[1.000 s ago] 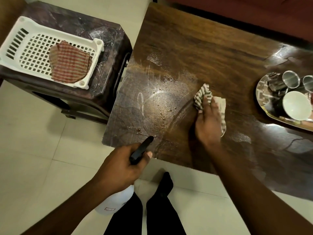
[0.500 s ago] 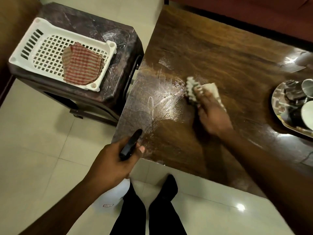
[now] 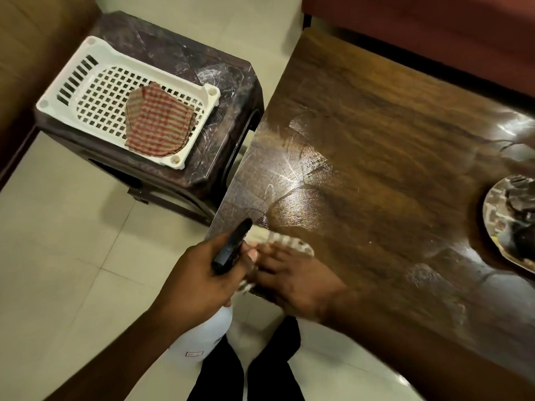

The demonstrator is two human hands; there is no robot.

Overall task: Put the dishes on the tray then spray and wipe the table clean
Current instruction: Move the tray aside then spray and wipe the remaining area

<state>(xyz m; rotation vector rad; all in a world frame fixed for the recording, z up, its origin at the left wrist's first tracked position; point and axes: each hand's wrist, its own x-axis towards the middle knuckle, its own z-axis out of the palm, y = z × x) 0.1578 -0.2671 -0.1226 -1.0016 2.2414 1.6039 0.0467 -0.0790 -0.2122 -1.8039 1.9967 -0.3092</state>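
Your left hand (image 3: 202, 273) grips the spray bottle (image 3: 231, 247) by its black trigger head. The white body hangs below the bench edge, over the floor. Your right hand (image 3: 292, 282) lies fingers-forward on the cloth (image 3: 289, 244) and presses it to the bench (image 3: 376, 125) at the near left corner, just beside the bottle (motion blur hides the exact finger positions).

Task status, judged from this view:

1. Dishes to tray: appears done. The tray (image 3: 490, 227) sits at the right edge of the bench, well apart from the cloth. The dishes (image 3: 521, 204) rest on it. No loose dish shows on the visible part of the bench.
2. Spray: appears done for the left part. A wet sheen (image 3: 298, 198) with streaks covers the area just beyond the cloth.
3. Wipe: in progress at the near left corner. The streaked patch beyond the cloth and the surface toward the tray likely remain. The far half looks dry (whether it has been treated cannot be told).

Counts:

- Hands: two.
- Spray bottle: one.
- Wiping cloth: one, striped.
- Tray: one, cut off by the frame edge.
- Dishes: cannot be counted (blurred and partly out of frame).
- Basket (image 3: 86, 82): one, white and slotted, on one dark stool (image 3: 228, 79) to the left of the bench.
- Checked cloth (image 3: 156, 125): one folded piece in the basket (layers show at its edge, so it may be more than one).
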